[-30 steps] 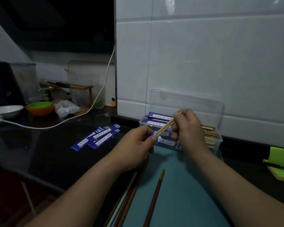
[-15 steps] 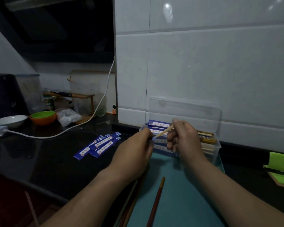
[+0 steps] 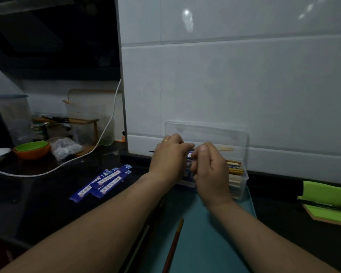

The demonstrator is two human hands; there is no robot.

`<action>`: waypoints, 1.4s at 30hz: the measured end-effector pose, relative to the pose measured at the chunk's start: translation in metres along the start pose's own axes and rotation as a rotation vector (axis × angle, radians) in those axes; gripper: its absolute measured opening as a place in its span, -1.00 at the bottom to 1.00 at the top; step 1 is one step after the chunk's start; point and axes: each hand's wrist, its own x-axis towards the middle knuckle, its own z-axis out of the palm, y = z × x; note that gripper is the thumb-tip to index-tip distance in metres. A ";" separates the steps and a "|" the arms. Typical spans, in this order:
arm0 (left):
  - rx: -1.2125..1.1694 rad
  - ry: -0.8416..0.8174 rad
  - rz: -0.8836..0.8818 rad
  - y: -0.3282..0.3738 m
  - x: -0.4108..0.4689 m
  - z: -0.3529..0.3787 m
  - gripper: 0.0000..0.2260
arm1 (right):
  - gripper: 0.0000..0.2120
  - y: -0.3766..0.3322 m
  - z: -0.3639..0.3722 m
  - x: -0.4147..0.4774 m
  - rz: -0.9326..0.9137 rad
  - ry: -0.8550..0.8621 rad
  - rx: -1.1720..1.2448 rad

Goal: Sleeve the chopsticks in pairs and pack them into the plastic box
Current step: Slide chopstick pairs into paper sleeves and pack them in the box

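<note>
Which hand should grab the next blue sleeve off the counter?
Probably the left hand: once the sleeved pair both hands hold is down, the blue sleeves lie on its side of the plastic box; the right hand would cross over.

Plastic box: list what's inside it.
Inside the plastic box, bare chopstick ends show at right, blue sleeves between the hands. The left hand and right hand, holding a sleeved pair, cover the rest.

Green bowl [image 3: 31, 146], white cable [image 3: 103, 135], crumpled bag [image 3: 66, 147]
</note>
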 end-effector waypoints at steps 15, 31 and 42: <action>0.086 -0.417 0.126 0.006 -0.012 0.009 -0.51 | -0.68 0.017 -0.005 0.005 0.008 0.028 -0.101; -0.273 -0.225 -0.271 -0.027 -0.089 -0.045 -0.77 | -0.66 0.032 0.004 -0.004 -0.015 -0.642 -0.497; -0.194 -0.566 -0.331 -0.025 -0.113 -0.057 -0.85 | -0.63 0.008 -0.019 0.011 0.238 -1.480 -0.535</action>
